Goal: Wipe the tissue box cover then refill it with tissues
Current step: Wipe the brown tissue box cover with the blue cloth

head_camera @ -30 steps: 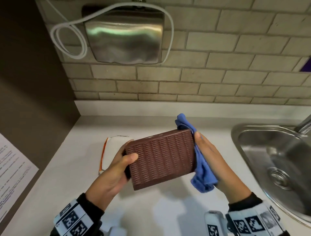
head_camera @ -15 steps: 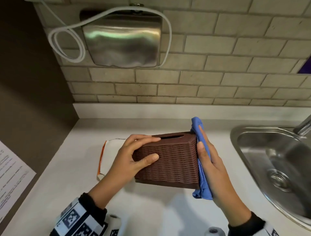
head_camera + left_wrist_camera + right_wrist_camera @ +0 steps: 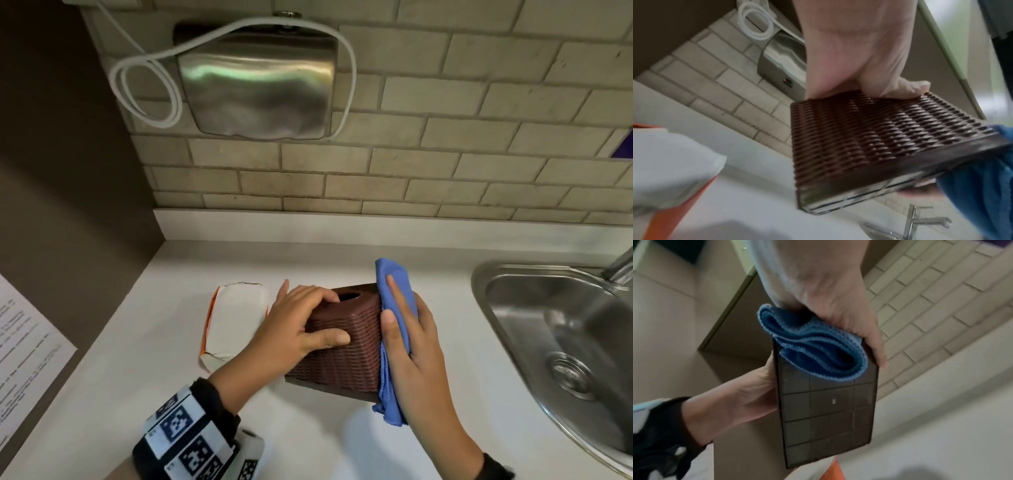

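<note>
Brown woven tissue box cover (image 3: 346, 346) held tilted above the counter, blue cloth (image 3: 397, 329) against its right side, white tissue pack (image 3: 236, 322) lying left

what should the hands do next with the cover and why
Probably draw the right hand and its blue cloth down the tissue box cover's right end. The cloth lies flat against that end, the left hand grips the opposite end, and the tissue pack waits on the counter.

Beige brick-tile wall (image 3: 445, 144) w/ steel dryer (image 3: 257, 85), white counter (image 3: 308, 438), steel sink (image 3: 561, 342) at right.
</note>
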`<state>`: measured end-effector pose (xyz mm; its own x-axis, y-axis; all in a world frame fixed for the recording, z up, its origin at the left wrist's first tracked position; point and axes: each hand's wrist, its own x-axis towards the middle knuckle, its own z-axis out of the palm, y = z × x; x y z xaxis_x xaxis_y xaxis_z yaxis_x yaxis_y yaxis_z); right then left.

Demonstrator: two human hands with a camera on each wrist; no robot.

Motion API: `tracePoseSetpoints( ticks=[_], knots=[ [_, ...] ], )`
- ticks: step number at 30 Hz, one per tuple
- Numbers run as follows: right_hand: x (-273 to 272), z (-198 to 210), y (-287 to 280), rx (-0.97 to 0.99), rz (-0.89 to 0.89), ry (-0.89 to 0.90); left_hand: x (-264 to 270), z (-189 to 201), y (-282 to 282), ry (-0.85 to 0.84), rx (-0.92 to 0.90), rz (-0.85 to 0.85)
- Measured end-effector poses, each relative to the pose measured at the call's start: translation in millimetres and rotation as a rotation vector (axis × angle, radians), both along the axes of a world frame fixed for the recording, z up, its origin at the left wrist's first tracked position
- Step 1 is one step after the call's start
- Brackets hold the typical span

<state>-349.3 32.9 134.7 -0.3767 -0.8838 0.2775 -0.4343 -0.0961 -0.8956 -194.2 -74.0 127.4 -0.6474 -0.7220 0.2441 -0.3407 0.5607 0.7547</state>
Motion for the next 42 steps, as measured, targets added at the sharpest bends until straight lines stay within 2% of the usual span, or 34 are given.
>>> tracePoseSetpoints(
  ticks=[2, 4, 6, 9, 13, 18, 20, 24, 29, 32, 36, 42],
  knots=[
    [5.6, 0.0, 2.5, -0.035, -0.027, 0.194, -3.3, -6.4, -0.3, 0.169, 0.202, -0.015],
    [16.1, 0.4, 4.6, -0.067, 0.018, 0.479, -5.5, -11.4, -1.6, 0.35, 0.382, -0.052],
    [19.7, -1.6, 5.2, -0.107, 0.087, 0.622, -5.3, -12.9, -3.8, 0.433, 0.447, -0.066],
    [3.1, -3.2, -0.6, -0.137, 0.12, 0.534, -1.3, -12.8, -9.8, 0.461, 0.431, -0.08],
    [-20.5, -3.4, -12.1, -0.099, 0.027, 0.352, 0.6, -8.0, -11.7, 0.412, 0.405, -0.106],
    [-3.7, -3.4, 3.8, -0.161, 0.11, 0.576, 5.1, -5.0, -19.1, 0.397, 0.392, -0.14],
    [-6.0, -2.9, 4.3, -0.156, 0.127, 0.56, 8.5, -5.2, -20.6, 0.388, 0.401, -0.156],
    [-25.5, 5.4, -4.0, -0.114, 0.03, 0.473, 13.5, -4.5, -21.8, 0.38, 0.406, -0.196],
    [3.9, 11.1, 10.7, -0.142, 0.156, 0.654, 9.4, -0.6, -21.5, 0.397, 0.425, -0.185],
    [1.2, 12.9, 7.2, -0.109, 0.203, 0.594, 11.6, -2.0, -23.5, 0.404, 0.465, -0.2],
    [-20.3, 11.0, -5.7, -0.097, 0.129, 0.503, 15.8, -0.5, -26.0, 0.373, 0.495, -0.194],
    [3.0, 13.4, 1.2, -0.115, 0.177, 0.553, 12.7, 4.0, -21.7, 0.349, 0.488, -0.199]
  ],
)
